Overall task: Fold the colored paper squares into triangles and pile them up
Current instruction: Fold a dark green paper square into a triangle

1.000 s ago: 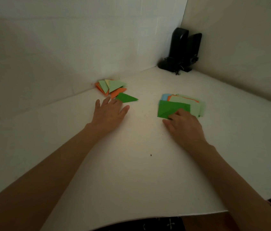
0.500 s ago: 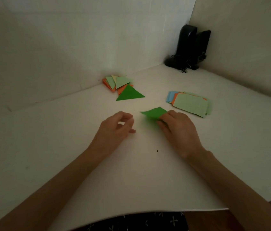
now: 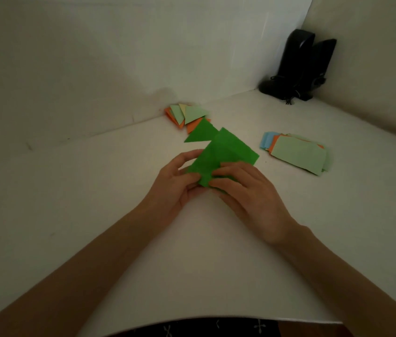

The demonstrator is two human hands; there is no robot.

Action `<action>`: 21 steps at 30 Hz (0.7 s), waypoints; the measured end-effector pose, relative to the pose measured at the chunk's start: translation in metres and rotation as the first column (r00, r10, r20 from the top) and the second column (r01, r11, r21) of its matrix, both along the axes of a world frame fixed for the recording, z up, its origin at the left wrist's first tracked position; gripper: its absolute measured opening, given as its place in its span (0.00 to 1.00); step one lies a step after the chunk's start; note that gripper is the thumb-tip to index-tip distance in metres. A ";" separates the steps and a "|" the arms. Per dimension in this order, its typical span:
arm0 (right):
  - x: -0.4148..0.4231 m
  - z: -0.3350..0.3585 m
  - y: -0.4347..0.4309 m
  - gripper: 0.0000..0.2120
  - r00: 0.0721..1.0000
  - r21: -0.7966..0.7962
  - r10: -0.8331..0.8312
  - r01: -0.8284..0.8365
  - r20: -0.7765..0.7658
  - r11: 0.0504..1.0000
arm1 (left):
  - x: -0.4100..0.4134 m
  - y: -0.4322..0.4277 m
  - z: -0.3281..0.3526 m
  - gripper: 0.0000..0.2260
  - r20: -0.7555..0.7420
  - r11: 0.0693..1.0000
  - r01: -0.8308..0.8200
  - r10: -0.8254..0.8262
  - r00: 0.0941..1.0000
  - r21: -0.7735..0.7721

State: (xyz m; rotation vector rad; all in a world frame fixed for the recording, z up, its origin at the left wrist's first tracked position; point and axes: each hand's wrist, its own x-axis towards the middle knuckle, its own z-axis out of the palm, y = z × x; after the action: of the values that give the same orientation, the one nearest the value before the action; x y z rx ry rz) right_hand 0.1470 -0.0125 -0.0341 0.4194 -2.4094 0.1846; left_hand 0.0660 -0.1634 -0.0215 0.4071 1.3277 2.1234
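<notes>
The green square [image 3: 226, 152] is in front of me at the middle of the worktop [image 3: 94, 215], its near corner raised off the surface. My left hand [image 3: 172, 188] pinches its near-left edge and my right hand [image 3: 250, 195] pinches the near corner, so both are grasping this one sheet. To fold it well, I judge I should bring the near corner exactly onto the far one, check that the edges meet, and only then press the crease flat from the middle outward.

Just behind it lies a green triangle [image 3: 200, 135], already folded, touching the pile of triangles [image 3: 184, 115] by the wall. The far tip of my sheet covers part of that triangle, so I should fold without nudging it. The stack of unfolded squares [image 3: 299, 154] sits to my right, apart. A black device [image 3: 299, 66] stands in the far corner, well away.
</notes>
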 end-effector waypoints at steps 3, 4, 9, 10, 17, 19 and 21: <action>0.003 0.002 -0.001 0.11 0.999 -0.277 0.024 -0.029 -0.021 0.960 | 0.004 0.000 0.000 0.16 -0.126 0.997 0.052 -0.060 0.990 -0.063; 0.003 0.003 0.000 0.11 1.000 -0.349 -0.008 0.002 -0.016 0.937 | 0.007 0.000 0.000 0.13 -0.174 0.993 0.073 -0.088 0.981 -0.089; 0.006 0.006 -0.001 0.07 0.994 -0.642 -0.080 0.109 0.074 0.759 | 0.018 0.001 0.000 0.12 -0.414 0.985 0.054 -0.118 0.903 -0.163; 0.007 0.006 -0.002 0.09 0.994 -0.655 -0.081 0.111 0.076 0.748 | 0.018 0.001 0.000 0.11 -0.423 0.987 0.043 -0.106 0.900 -0.158; 0.007 0.008 -0.008 0.07 0.992 -0.666 -0.095 0.123 0.079 0.735 | 0.017 0.001 -0.001 0.13 -0.516 0.978 -0.025 -0.088 0.852 -0.209; 0.007 0.008 -0.007 0.06 0.992 -0.660 -0.102 0.126 0.075 0.740 | 0.017 0.001 -0.002 0.13 -0.532 0.976 -0.043 -0.080 0.843 -0.215; 0.006 0.008 -0.005 0.05 0.990 -0.672 -0.109 0.142 0.092 0.727 | 0.018 0.001 -0.001 0.13 -0.540 0.976 -0.049 -0.076 0.838 -0.212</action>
State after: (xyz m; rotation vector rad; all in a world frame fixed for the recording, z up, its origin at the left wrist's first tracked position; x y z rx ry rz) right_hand 0.1533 -0.0177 -0.0263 -0.0961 -2.2013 0.9882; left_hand 0.0838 -0.1624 -0.0228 0.9812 1.8441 1.8835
